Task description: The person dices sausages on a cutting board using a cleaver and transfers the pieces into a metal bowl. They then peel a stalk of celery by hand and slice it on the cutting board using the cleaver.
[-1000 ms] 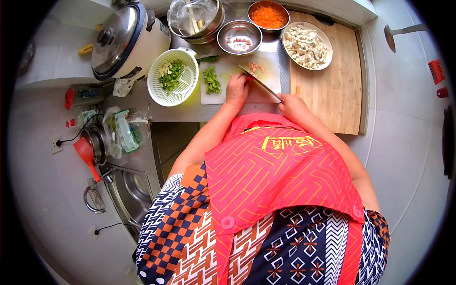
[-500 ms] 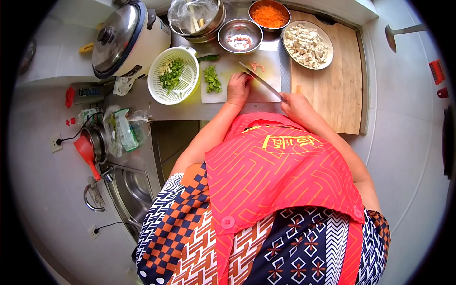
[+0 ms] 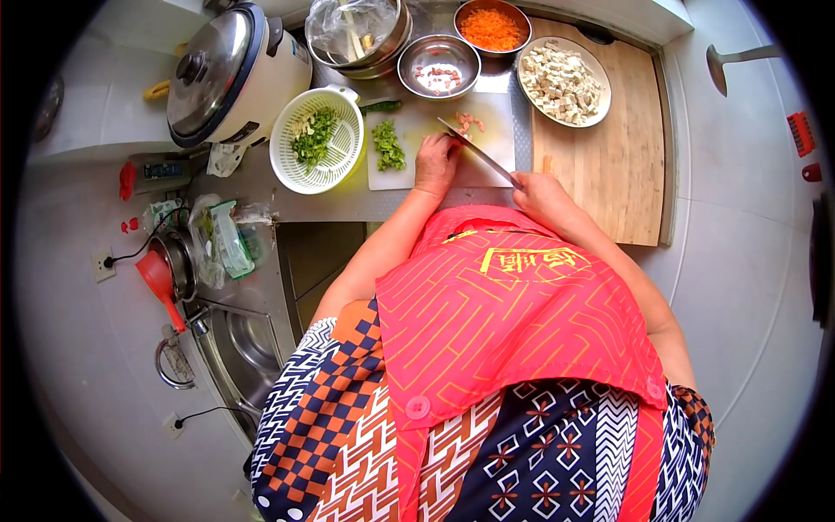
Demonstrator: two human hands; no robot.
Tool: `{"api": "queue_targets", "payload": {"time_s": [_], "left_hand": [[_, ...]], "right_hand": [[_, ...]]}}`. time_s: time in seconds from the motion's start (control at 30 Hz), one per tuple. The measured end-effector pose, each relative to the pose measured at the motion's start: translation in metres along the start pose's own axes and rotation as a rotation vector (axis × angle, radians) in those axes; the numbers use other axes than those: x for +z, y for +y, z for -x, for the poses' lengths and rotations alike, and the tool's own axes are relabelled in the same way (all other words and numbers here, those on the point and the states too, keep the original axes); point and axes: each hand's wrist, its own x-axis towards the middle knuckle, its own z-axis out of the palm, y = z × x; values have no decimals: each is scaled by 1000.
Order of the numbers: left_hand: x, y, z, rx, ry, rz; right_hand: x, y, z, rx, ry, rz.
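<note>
My right hand (image 3: 543, 193) is closed around the handle of a kitchen knife (image 3: 484, 155), whose blade slants up and left across the white cutting board (image 3: 417, 178). Curled fingers of my left hand (image 3: 436, 163) press down on the board beside the blade; a reddish bit shows at the fingertips, but what they hold is mostly hidden. Small pink cut pieces (image 3: 470, 123) lie just beyond the knife tip. Chopped green pieces (image 3: 389, 146) form a pile on the board's left, with a green pepper (image 3: 381, 106) at the far left corner.
Left of the board stand a white colander (image 3: 280, 161) with chopped greens and a large cooker (image 3: 248, 78). Behind are a steel bowl (image 3: 440, 85) with red bits and a bowl of shredded carrot (image 3: 490, 30). A plate of white cubes (image 3: 564, 83) rests on a wooden board (image 3: 609, 191).
The knife blade has shifted slightly toward my left hand, and the pink pieces beyond its tip lie a little differently. Both hands stay nearly in place.
</note>
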Motion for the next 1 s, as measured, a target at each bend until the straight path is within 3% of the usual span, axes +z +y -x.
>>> {"api": "queue_targets", "payload": {"time_s": [0.53,0.63,0.67,0.8,1.0], "left_hand": [[-34,17,9,-36,-62,48],[-51,34,10,-160,14,108],[-50,32,12,-162,144,161],[-83,60,-2,-68,283,109],[-98,71,-46,96,-133,-76]], "right_hand": [[11,14,-4,-94,94,118],[5,11,0,-106,88,134],[2,10,1,-110,80,143],[-12,-2,10,-139,119,222],[-29,-3,2,-258,201,358]]}}
